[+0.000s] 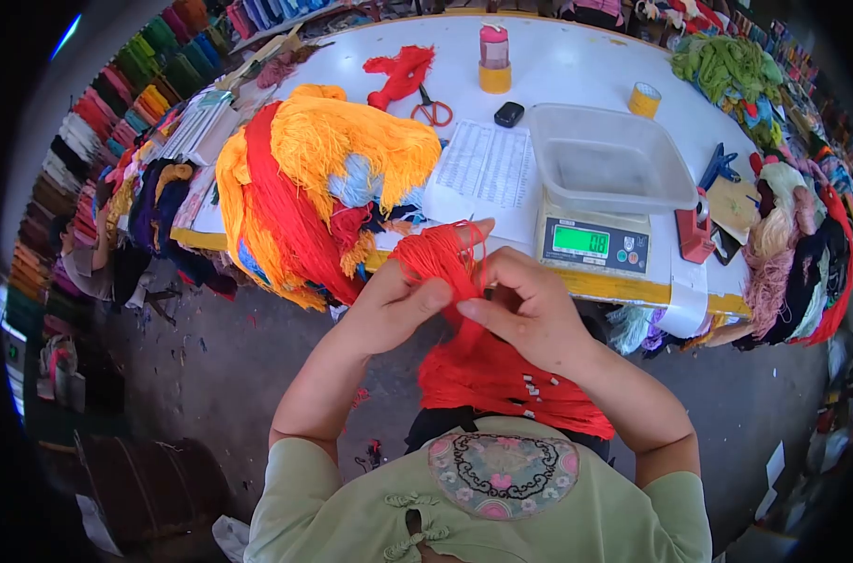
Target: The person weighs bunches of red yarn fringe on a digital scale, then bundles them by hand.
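Note:
A hank of red yarn [436, 251] is held up between my two hands, just in front of the table edge. My left hand [395, 305] is closed around the hank's left side, thumb pointing inward. Strands pass to my right hand [528, 305], whose thumb and fingers pinch the yarn from the right. Below them, more red yarn [501, 380] with small white tags lies over my lap. Left of my hands, a large heap of orange yarn [323, 141] and red yarn [281, 192] spills over the table edge.
On the white table [389, 84] stand a digital scale [595, 242] reading 08, with a clear plastic tray [614, 155] on top, and a printed sheet [483, 164]. Scissors [433, 110], a pink-lidded bottle [494, 58] and a tape roll [644, 99] lie farther back. Another person [89, 253] sits at left.

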`<state>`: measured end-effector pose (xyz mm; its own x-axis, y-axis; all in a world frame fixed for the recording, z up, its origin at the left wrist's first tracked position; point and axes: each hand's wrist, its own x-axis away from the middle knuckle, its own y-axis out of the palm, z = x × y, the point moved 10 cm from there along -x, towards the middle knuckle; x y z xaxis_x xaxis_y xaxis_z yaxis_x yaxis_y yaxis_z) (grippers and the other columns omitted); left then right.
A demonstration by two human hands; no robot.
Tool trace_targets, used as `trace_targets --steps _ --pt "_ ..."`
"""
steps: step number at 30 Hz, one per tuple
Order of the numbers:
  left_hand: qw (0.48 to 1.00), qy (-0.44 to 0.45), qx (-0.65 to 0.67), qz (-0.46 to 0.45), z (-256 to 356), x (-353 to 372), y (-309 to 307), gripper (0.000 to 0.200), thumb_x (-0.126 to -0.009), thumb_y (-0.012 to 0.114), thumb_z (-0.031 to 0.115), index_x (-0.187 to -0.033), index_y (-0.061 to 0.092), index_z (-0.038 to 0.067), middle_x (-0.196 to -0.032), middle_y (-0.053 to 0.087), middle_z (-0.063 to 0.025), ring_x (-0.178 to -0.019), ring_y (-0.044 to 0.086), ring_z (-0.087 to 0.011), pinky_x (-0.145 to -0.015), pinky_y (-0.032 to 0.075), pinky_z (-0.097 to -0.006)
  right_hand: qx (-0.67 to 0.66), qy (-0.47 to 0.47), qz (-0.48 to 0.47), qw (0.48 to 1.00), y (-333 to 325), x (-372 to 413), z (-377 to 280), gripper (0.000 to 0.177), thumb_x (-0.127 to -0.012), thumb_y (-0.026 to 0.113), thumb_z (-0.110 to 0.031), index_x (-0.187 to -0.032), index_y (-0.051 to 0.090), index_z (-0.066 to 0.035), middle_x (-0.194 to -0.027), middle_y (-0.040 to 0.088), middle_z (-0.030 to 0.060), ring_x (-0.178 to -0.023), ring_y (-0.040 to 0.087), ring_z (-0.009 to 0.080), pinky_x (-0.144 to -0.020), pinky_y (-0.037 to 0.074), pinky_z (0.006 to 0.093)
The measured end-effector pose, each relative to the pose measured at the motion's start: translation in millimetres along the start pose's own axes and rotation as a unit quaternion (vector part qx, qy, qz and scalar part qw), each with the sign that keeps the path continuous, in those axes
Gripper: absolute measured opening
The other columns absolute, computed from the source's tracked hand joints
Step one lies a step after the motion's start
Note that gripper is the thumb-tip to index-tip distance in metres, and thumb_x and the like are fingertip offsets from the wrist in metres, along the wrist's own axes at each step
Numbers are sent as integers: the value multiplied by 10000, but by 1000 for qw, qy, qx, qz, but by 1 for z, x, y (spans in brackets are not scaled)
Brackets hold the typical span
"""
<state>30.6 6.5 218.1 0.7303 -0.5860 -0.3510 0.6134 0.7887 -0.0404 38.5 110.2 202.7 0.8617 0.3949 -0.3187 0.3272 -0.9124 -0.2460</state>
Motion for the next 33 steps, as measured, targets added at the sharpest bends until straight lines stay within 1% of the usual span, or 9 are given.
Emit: trace_targets --steps 3,9,12,15,20,23,24,26,33 --pt "991 -66 57 97 -20 8 -3 562 -859 717 11 -1368 480 10 -1480 429 -125 -1332 425 -173 -1096 359 -366 36 3 15 999 -18 1 -11 171 -836 706 -42 -927 562 -26 -880 531 53 -632 508 107 -578 422 249" --pt "988 -115 61 85 -33 5 10 332 -872 694 32 -1192 609 9 -1210 607 -61 -1139 558 -149 -990 446 -335 -73 -10 79 994 -43 6 14 109 -909 644 -80 -965 556 -48 -833 556 18 -595 482 63 -504 376 228" --pt "978 -67 185 70 -34 1 8 232 -922 649 99 -1140 621 25 -1011 622 -30 -992 596 -131 -885 481 -308 -344 185 11 920 -33 13 15 120 -966 587 -152 -1030 553 -56 -785 562 5 -583 450 38 -496 341 192" --pt "948 -96 295 73 -39 -4 14 184 -960 597 155 -1098 634 40 -911 600 -8 -745 581 -73 -678 472 -234 -358 214 -57 907 -18 17 30 191 -979 575 -205 -1111 578 -66 -802 579 -16 -597 432 20 -509 304 166" --pt "943 -276 160 -89 -49 33 33 237 -973 612 261 -1030 670 38 -643 511 60 -475 366 -2 -425 214 -175 -194 232 -14 953 -67 42 25 272 -913 674 -257 -1074 657 -39 -783 554 -62 -628 412 11 -524 290 176" --pt "939 -92 279 179 -6 59 -69 124 -934 622 179 -905 631 59 -649 494 31 -459 364 -15 -405 281 -178 -158 262 48 951 -123 98 34 296 -880 716 -293 -986 668 -22 -731 533 -66 -602 403 23 -515 293 188" --pt "823 -115 501 241 -25 92 -113 141 -962 573 200 -928 588 63 -684 468 34 -488 377 -16 -408 284 -175 -150 301 64 940 -141 127 53 276 -886 710 -296 -942 658 -31 -703 521 -63 -578 402 30 -500 288 193" --pt "858 -33 371 354 8 125 -192 146 -1032 451 178 -1014 538 62 -715 398 57 -504 319 -25 -403 260 -195 -133 381 105 909 -176 188 96 265 -897 700 -306 -868 627 -53 -651 491 -58 -531 390 38 -466 281 200" --pt "717 68 292 629 27 304 -407 221 -1047 402 199 -1075 568 55 -651 378 54 -469 254 -50 -389 185 -218 16 531 287 797 -309 353 177 293 -969 575 -393 -821 548 -142 -546 378 -77 -389 317 44 -355 220 212"
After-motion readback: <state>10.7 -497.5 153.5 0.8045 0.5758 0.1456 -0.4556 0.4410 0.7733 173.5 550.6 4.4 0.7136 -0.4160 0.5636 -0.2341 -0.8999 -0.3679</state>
